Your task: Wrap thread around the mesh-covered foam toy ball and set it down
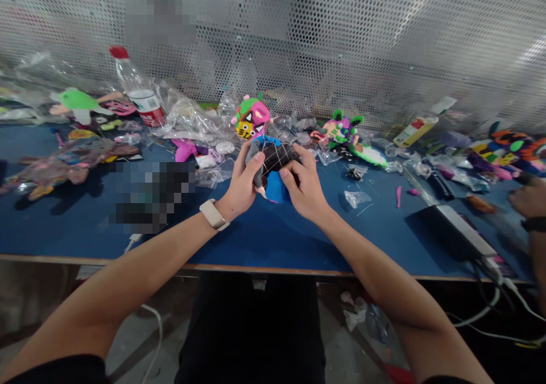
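1. a dark clay lump point(277, 157) with white lines and blue clay patches is held just above the blue bench point(273, 242).
2. the left hand point(242, 182) and right hand point(305, 186) wrap around it from both sides, fingers curled.
3. a pink-and-green clay figure point(251, 118) sits just behind, among plastic bags point(191, 119).

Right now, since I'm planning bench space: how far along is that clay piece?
The pink-and-green clay figure and green-eared clay figure look finished. In hand: the left hand and right hand grip a blue and dark clay piece with crossing white lines. Left: no face shows on it from here, and a pink clay lump lies loose.
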`<state>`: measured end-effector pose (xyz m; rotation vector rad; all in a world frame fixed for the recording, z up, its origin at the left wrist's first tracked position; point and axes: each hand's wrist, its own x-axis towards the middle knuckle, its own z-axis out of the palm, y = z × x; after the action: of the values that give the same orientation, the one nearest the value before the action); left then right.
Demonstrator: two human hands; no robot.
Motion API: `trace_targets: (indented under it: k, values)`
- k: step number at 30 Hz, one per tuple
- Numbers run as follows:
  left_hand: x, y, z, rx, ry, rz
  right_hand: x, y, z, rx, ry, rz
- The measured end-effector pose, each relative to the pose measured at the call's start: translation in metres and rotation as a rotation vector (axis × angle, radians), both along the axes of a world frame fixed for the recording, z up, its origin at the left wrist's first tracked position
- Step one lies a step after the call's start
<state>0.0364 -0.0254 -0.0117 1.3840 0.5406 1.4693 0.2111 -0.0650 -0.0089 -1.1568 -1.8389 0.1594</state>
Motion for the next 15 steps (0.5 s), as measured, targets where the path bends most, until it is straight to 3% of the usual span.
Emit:
trace_targets:
  k: [3,8,15]
  values:
    - [-0.003,0.005,-0.002,0.076,0.041,-0.017,0.001,0.000,0.002,0.022,-0.005,0.011]
    - [-0.016,0.009,0.005,0.326,0.248,0.179,0.001,-0.002,0.006,0.049,-0.029,0.037]
    - [-0.021,-0.002,0.019,0.494,0.446,0.403,-0.003,-0.010,0.009,0.084,-0.109,0.008]
